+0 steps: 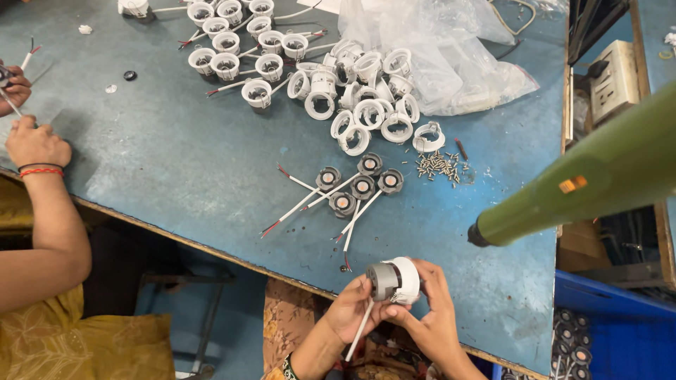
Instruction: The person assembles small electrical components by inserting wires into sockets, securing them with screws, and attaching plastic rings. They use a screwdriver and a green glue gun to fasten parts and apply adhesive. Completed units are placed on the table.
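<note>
Near edge of the blue table point(176, 162): my left hand point(350, 309) and right hand point(431, 313) both grip one small lamp fitting point(394, 280), grey core in white ring. I judge it light, rigid, best held by the ring, sparing its thin wire point(359, 331).

A heap of white ring housings point(366, 105) lies on the blue surface point(176, 155). Behind the heap sits a clear plastic bag point(451, 49); left of it stand assembled white fittings with wires point(232, 49). In front of the heap lie five grey wired modules point(359, 184) and, just right of those, a scatter of small screws point(438, 166). Far right of the heap hangs a green power screwdriver point(584, 186)
</note>
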